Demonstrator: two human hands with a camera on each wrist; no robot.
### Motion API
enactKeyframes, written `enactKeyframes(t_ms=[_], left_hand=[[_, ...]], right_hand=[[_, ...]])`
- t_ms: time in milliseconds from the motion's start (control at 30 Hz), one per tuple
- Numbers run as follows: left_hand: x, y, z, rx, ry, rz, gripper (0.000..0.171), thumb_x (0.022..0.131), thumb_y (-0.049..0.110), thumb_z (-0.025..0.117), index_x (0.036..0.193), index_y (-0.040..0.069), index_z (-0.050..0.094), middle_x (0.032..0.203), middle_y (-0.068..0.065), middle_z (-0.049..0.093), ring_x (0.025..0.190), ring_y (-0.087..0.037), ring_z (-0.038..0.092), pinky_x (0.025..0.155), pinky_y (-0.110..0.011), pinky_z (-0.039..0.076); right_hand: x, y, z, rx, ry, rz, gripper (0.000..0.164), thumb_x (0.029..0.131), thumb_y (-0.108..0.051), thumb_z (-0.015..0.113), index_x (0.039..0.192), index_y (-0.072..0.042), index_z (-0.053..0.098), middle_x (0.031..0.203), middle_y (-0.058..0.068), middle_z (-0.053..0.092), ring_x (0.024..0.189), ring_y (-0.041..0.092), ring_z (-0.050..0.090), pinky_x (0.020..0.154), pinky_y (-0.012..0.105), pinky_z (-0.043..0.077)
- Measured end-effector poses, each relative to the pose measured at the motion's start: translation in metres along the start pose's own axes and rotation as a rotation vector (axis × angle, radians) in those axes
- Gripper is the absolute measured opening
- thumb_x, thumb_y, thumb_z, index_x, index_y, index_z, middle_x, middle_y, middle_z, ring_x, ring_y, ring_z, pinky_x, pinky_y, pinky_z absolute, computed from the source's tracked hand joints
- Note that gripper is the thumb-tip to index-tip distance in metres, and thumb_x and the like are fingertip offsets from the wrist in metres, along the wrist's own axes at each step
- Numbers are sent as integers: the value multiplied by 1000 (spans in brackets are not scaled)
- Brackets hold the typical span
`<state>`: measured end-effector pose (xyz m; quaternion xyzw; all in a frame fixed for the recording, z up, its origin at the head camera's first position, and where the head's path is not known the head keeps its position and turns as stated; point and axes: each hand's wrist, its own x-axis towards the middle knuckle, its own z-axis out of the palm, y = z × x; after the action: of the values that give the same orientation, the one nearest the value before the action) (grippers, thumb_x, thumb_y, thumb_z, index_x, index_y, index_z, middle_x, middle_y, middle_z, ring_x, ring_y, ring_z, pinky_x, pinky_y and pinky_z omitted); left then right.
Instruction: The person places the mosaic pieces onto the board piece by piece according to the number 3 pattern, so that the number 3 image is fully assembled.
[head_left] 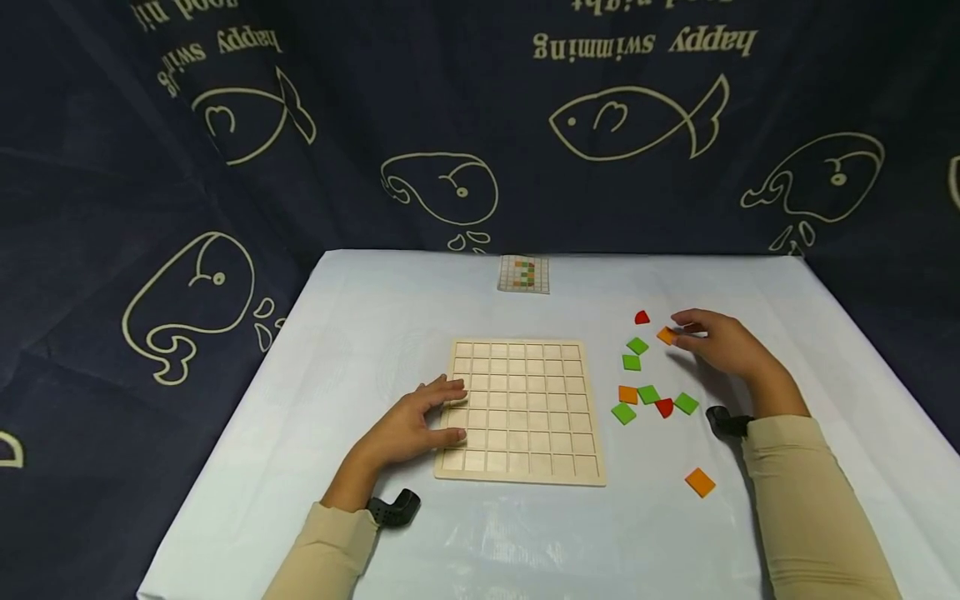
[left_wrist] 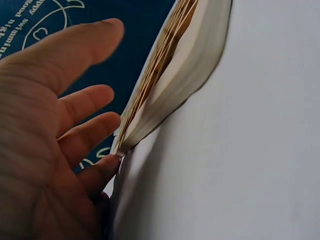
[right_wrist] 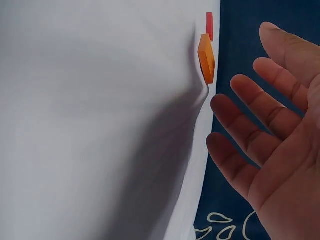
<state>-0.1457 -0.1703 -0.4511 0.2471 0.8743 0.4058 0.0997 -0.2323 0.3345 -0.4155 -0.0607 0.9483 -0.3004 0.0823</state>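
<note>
A light wooden grid board (head_left: 525, 481) lies on the white-covered table, its squares bare. The left hand (head_left: 418, 421) is at the board's left edge, fingers and thumb spread over the border; in the left wrist view the little finger comes right to the board's edge (left_wrist: 165, 112). At the upper right, the right hand (head_left: 720, 340) hovers beside an orange square tile (head_left: 666, 335), its thumb and fingers relaxed and apart. In the right wrist view that orange tile (right_wrist: 206, 59) lies on the cloth beyond the fingertips, with a red piece (right_wrist: 209, 26) behind it.
Several green square tiles (head_left: 632, 362), an orange tile (head_left: 627, 395) and a red quarter-round piece (head_left: 664, 407) are scattered right of the board. Another orange tile (head_left: 701, 482) lies nearer the front. A small pattern card (head_left: 523, 274) sits at the table's back, before a dark printed curtain (head_left: 450, 100).
</note>
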Motion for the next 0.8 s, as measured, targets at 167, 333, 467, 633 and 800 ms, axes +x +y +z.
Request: enactKeyframes(t_ms=[167,333,467,633,800], left_hand=[[-1,-5,2,38,-16,35,57,83,37,81,132,13,65,151,1,46,148,-26,23,121,-51,12],[-1,-4,1,52,-40,39,55,84,34,81,131,12,66,153,1,43,149,-25,20,121,-50,10],[-1,-3,1,75,-59,37,54,84,30,81,131,10,65,155,1,40,150,-24,18,121,-49,9],[-1,-3,2,89,-64,37,54,84,29,81,132,9,65,156,1,39,150,-24,17,121,-49,9],[-1,-4,1,88,-71,39,54,85,29,80,133,9,64,156,0,38,150,-24,16,121,-49,9]], right_hand=[[2,2,1,31,-15,9,50,99,-25,63,138,3,51,134,28,53,128,45,43,106,65,31],[3,2,2,47,-13,15,48,99,-24,63,136,3,52,134,29,53,129,47,42,106,65,31],[3,3,2,48,8,10,45,99,-23,63,135,3,53,133,29,55,129,46,42,106,65,32],[4,4,2,73,7,8,45,99,-23,62,137,1,53,135,27,54,128,45,43,103,62,36],[7,6,2,80,-38,20,50,99,-26,62,139,2,51,135,29,52,126,44,44,101,59,40]])
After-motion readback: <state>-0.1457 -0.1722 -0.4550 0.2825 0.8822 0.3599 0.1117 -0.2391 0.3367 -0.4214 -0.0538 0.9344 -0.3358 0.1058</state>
